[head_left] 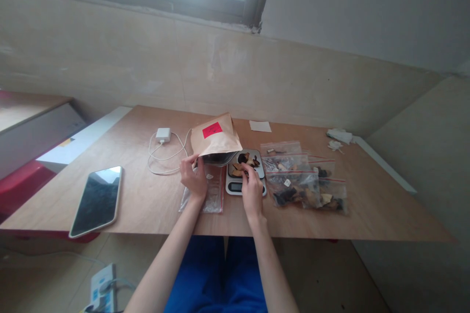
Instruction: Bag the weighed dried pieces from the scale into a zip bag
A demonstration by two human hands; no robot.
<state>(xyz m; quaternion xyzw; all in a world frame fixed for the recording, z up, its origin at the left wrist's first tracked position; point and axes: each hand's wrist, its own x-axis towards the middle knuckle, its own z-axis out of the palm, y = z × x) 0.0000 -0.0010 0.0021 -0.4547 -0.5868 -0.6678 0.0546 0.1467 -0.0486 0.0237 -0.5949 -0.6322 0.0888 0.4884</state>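
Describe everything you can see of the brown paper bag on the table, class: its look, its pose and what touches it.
The brown paper bag looks like kraft paper, with a red label on its upward face. It lies tilted on the wooden table, its dark open mouth facing the person. The left hand grips the mouth's edge with its fingers. The mouth sits just beside the small scale with dried pieces on it. Its contents are hidden.
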